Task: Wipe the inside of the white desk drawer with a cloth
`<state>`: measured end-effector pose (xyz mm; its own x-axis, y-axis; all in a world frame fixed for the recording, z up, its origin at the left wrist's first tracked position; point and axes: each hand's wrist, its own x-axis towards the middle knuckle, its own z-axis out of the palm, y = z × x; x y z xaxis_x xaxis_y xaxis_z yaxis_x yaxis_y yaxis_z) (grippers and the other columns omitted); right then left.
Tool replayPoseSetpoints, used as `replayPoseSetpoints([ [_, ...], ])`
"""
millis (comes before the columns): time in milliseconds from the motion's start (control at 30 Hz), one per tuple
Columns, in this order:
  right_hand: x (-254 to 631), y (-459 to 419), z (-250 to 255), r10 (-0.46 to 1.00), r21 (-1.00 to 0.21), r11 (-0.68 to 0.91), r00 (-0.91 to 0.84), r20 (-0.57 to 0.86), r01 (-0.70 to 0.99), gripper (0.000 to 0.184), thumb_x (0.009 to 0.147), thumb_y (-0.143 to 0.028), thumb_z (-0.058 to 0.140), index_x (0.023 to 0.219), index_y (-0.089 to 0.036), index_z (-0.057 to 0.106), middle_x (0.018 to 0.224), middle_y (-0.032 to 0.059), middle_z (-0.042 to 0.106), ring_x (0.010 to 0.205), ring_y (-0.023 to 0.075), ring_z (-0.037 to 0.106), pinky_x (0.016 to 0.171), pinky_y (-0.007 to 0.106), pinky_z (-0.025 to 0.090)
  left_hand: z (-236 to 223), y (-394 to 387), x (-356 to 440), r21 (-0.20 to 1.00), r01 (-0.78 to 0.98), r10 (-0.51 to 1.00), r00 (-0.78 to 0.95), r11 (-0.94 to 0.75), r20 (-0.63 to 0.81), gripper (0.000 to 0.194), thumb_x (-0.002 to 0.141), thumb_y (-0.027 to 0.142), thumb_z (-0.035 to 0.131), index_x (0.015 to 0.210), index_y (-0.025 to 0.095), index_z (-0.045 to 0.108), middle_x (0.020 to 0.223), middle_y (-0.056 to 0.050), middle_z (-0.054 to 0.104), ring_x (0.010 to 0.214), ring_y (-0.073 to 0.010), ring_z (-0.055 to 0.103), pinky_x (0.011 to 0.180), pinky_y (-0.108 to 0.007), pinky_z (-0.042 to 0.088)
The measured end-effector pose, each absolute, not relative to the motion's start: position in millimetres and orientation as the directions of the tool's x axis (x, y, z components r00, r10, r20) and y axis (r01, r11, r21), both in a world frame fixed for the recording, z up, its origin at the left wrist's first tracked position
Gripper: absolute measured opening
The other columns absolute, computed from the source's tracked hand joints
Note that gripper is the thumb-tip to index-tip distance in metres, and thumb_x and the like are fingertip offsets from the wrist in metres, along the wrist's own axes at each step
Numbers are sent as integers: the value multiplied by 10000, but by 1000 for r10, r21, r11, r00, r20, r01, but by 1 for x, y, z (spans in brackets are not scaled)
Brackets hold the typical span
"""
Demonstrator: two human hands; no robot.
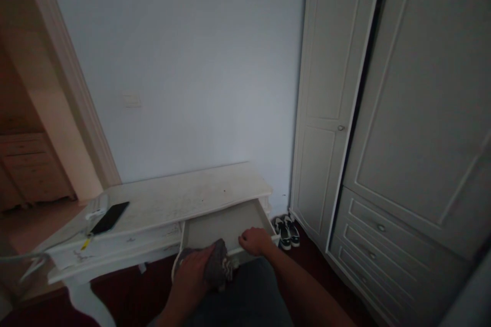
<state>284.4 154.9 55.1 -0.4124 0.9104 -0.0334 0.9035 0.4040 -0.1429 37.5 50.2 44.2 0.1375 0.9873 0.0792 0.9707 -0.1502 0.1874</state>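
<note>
Grey cloth (217,266) gripped in left hand (194,270) — right hand (254,241) clenched at front of open drawer (217,226) — contact unclear.

I could read no lettering, number or brand from where I stood. The yellow tag (86,243) at eight o'clock and the sneakers (286,232) at five were too dim to show any print.

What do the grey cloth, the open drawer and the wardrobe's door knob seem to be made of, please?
The grey cloth in the left hand looks like soft, matt fabric: it bunches and folds, fibre unclear. The open drawer looks like painted wood or board, with pale, flat, even surfaces. The door knob is probably metal, given its small glint.
</note>
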Motion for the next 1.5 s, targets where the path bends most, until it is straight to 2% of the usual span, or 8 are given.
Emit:
replayPoseSetpoints([
  [133, 284, 155, 54, 910, -159, 404, -413, -29, 901, 536, 1016, -488, 380, 1075, -189, 821, 1120, 188, 784, 1027, 348, 756, 850, 448, 558, 63, 55, 28, 220, 966, 990, 129, -139, 60, 573, 840, 414, 654, 1409, 360, 617, 1363, -1, 731, 1203, -252, 679, 1051, -342, 465],
  [333, 283, 156, 54, 909, -159, 405, -415, -34, 900, 537, 1012, -498, 382, 1085, -200, 822, 1133, 187, 783, 1045, 349, 751, 859, 454, 558, 77, 76, 35, 82, 973, 968, 224, -215, -118, 525, 1041, 321, 274, 1494, 308, 539, 1424, -77, 687, 1219, -276, 681, 991, -406, 495],
  [600, 284, 158, 52, 909, -156, 406, -415, -31, 901, 521, 1001, -503, 396, 1069, -215, 826, 1103, 165, 794, 1010, 340, 762, 843, 444, 567, 83, 82, 48, 314, 945, 974, 146, -85, -176, 740, 894, 819, 407, 1284, 267, 708, 1249, -112, 772, 1162, -338, 708, 960, -415, 504],
  [733, 284, 159, 51, 913, -161, 398, -407, -23, 903, 516, 993, -510, 413, 1053, -208, 827, 1103, 173, 791, 1013, 352, 761, 839, 449, 567, 50, 60, 42, 215, 970, 993, 100, -111, 60, 630, 881, 600, 630, 1446, 322, 606, 1363, -59, 729, 1241, -323, 662, 1088, -445, 445],
  [900, 284, 159, 52, 916, -161, 392, -401, -23, 906, 499, 987, -503, 430, 1014, -207, 830, 1074, 168, 796, 1003, 340, 765, 844, 432, 563, 24, 47, 34, 187, 978, 987, 69, -96, 147, 547, 908, 300, 604, 1452, 361, 599, 1510, 8, 625, 1406, -276, 552, 1236, -417, 332],
  [1067, 283, 160, 53, 916, -164, 388, -399, -35, 907, 485, 979, -493, 444, 1019, -202, 830, 1095, 174, 793, 1027, 340, 760, 853, 430, 559, 55, 62, 49, 152, 984, 996, 95, -93, -4, 686, 752, 393, 731, 1420, 298, 609, 1333, -61, 741, 1237, -312, 671, 1067, -416, 479],
  [1233, 283, 160, 55, 920, -170, 378, -390, -43, 910, 475, 969, -482, 451, 1035, -199, 827, 1107, 180, 790, 1022, 344, 760, 850, 435, 560, 76, 86, 65, 96, 985, 977, 154, -141, -145, 541, 621, 557, 761, 1061, 242, 785, 1082, -152, 808, 1033, -413, 747, 835, -444, 552],
  [1500, 283, 160, 55, 922, -160, 373, -384, -51, 914, 474, 965, -485, 453, 1020, -201, 829, 1081, 176, 796, 1006, 331, 765, 840, 415, 558, 82, 94, 53, 218, 955, 952, 244, -202, -185, 378, 626, 565, 767, 861, 273, 822, 887, -79, 821, 893, -330, 772, 672, -324, 481],
])
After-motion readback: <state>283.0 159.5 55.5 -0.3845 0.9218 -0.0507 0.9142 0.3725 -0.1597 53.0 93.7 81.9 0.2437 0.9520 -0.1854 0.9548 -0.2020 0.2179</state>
